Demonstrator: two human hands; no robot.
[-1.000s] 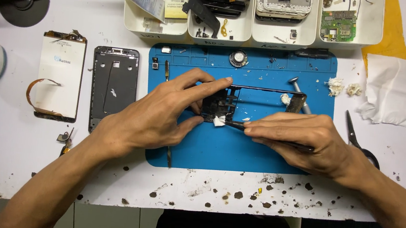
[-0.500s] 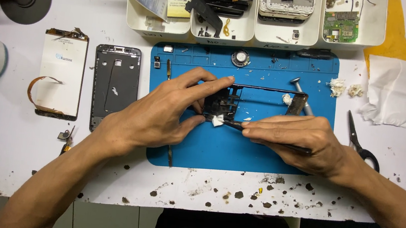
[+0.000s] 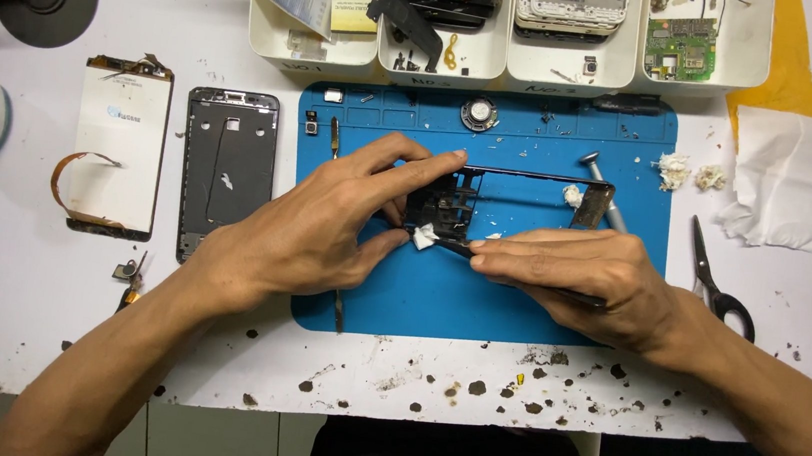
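Phone frame (image 3: 514, 201), a thin black rectangle with most of its insides gone, lies across the blue mat (image 3: 438, 302) in the middle of the tabletop (image 3: 797, 330). The left hand (image 3: 326, 225) is closed on the frame's left end, thumb under and fingers over the top edge, pinning it down. The right hand (image 3: 582, 277) is closed around a slim dark tool (image 3: 522, 270) whose tip carries a small white wad (image 3: 424, 236), pressed against the frame's lower left corner.

Both hands push on a frame that looks flimsy, so too much force from the tool could bend or crack the thin rail. A slip of the tip could also jab the left thumb, which sits just beside the wad. The wad itself looks loose and might tear, leaving shreds in the frame.

Near the mat lie a white screen panel (image 3: 120, 143), a dark back plate (image 3: 228, 164), scissors (image 3: 713, 275), crumpled tissue (image 3: 785, 177) and 4 white trays (image 3: 544, 67) of parts.
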